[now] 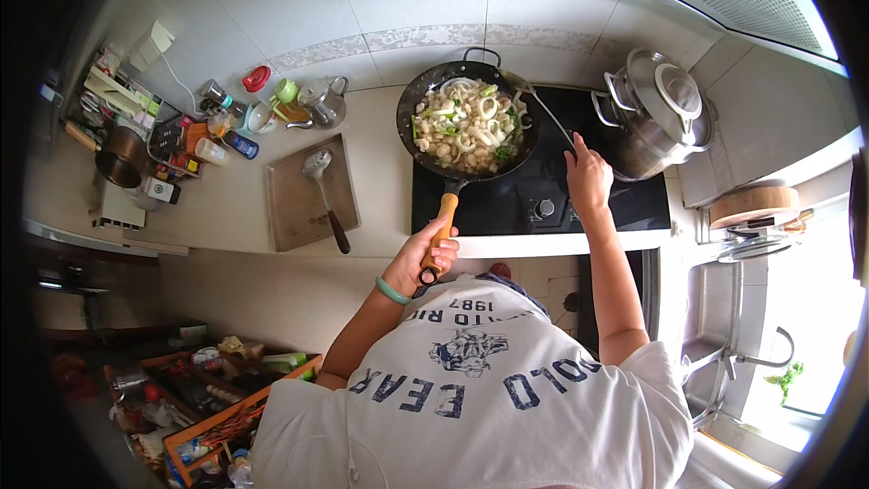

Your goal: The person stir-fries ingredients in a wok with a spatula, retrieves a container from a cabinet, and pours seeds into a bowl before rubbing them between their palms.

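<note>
A dark wok (407,123) sits over the left part of the black glass hob (495,207). It holds pale meat pieces, white onion rings and green leaves (468,123). My left hand (426,255) is closed round the wok's wooden handle (448,207), below the hob's front edge. My right hand (589,176), right of the wok, grips a thin metal utensil (553,115) by its handle. The utensil's head lies at the wok's upper right rim; its exact kind is partly hidden.
A large lidded steel pot (652,129) stands right of the wok. On the left counter lies a metal tray (285,217) with a slotted ladle (322,183); behind it are a steel kettle (322,105) and condiment containers. A sink (709,312) is at the right.
</note>
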